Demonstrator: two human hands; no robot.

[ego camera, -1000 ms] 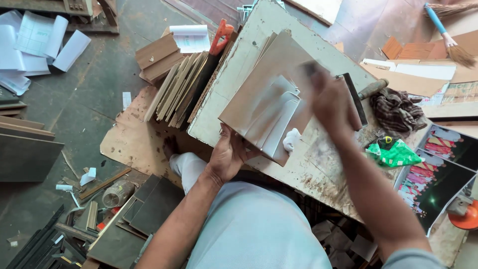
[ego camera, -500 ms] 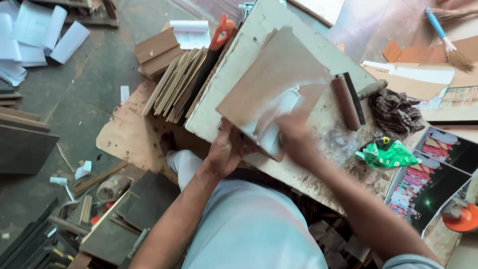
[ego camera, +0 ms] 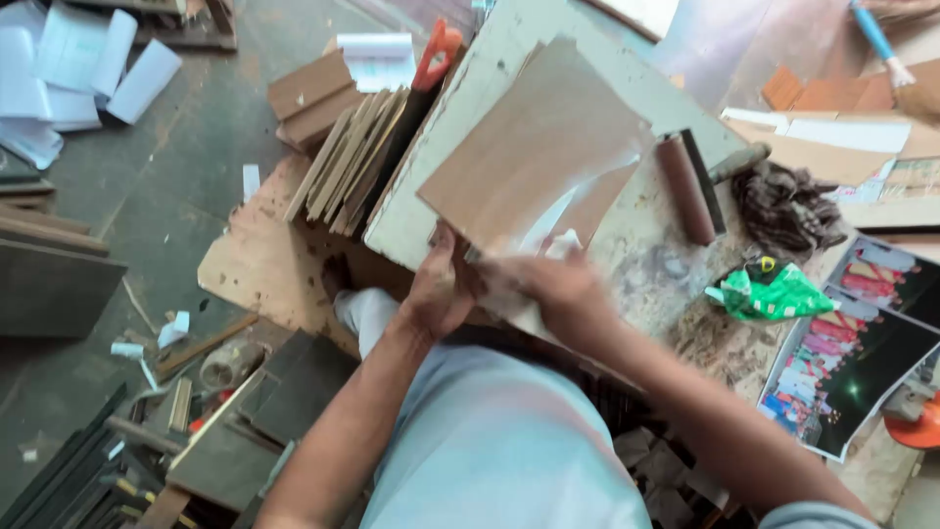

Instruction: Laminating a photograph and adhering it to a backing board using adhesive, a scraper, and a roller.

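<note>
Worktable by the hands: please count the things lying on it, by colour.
Brown: 2, the flat brown board and the brown cylindrical roller
Green: 1, the crumpled green plastic bag
Dark grey: 1, the bunched dark rag
Total: 4

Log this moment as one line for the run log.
left hand: grips brown board edge | right hand: on board's near edge, blurred | on worn bench

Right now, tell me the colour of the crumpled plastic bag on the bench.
Bright green, seen in the head view.
</note>
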